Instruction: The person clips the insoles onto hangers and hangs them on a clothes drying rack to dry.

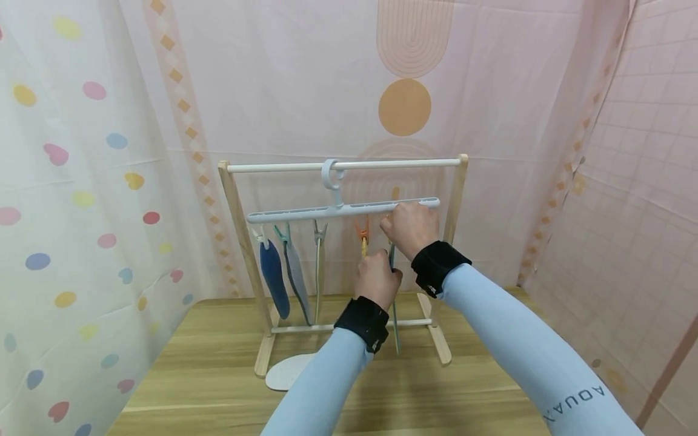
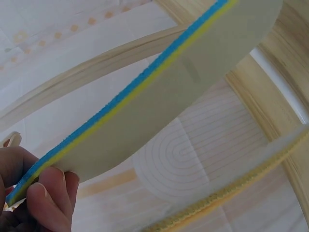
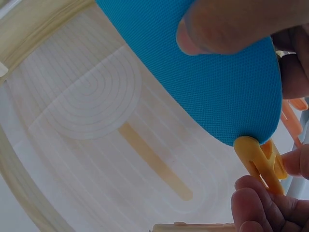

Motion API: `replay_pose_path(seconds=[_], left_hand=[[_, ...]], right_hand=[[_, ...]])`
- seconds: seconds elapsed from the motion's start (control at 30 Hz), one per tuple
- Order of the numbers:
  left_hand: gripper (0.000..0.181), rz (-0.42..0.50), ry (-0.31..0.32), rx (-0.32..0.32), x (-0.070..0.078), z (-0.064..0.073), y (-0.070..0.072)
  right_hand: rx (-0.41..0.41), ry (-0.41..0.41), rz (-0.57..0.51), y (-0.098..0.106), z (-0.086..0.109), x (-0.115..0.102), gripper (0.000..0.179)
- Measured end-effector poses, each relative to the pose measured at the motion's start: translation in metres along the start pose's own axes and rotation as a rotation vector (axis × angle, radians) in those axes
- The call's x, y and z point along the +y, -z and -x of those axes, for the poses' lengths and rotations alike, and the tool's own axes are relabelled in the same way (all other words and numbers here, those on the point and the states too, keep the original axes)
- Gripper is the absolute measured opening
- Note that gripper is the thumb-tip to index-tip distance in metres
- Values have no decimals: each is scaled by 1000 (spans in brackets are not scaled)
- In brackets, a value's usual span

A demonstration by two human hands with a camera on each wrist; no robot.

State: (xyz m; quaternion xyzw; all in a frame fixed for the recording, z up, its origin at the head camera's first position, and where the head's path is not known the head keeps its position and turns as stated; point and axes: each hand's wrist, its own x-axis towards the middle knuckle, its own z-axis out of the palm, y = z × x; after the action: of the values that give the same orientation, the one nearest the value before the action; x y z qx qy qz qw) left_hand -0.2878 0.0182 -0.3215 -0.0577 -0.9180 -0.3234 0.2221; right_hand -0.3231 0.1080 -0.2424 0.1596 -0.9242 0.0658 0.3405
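In the head view, my left hand (image 1: 377, 280) holds a thin insole (image 1: 396, 330) near its upper end. The left wrist view shows its blue top, yellow edge and pale underside (image 2: 164, 108), pinched between thumb and fingers. My right hand (image 1: 414, 227) is just beneath the right part of a light-blue hanger (image 1: 338, 211). In the right wrist view it pinches the handles of a yellow clothespin (image 3: 258, 157), whose tips meet the insole's rounded end. The left thumb (image 3: 207, 34) presses flat on the blue face there.
A wooden rack (image 1: 238, 224) carries the hanger by its hook (image 1: 329, 175). Clothespins hold a dark-blue insole (image 1: 274, 278), a grey insole (image 1: 297, 281) and a pale insole (image 1: 319, 278). An orange clothespin (image 1: 362, 232) holds a yellow-edged insole (image 2: 241, 191). A white insole (image 1: 289, 372) lies on the table (image 1: 180, 387).
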Motion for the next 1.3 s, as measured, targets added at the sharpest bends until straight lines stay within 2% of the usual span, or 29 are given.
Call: replay_pose_path(seconds=[0.5,0.9,1.3], left_hand=[[16,43,-14,1,-2,-5,1],[16,34,0,-29,-4,-5,3],[17,39,-1,-24,-7,-5,3]], right_hand=[[16,7,-12,0,4,-6,53],[13,7,-15,-3,4,-6,53],[7,-7,-31,-6,5,-5,60]])
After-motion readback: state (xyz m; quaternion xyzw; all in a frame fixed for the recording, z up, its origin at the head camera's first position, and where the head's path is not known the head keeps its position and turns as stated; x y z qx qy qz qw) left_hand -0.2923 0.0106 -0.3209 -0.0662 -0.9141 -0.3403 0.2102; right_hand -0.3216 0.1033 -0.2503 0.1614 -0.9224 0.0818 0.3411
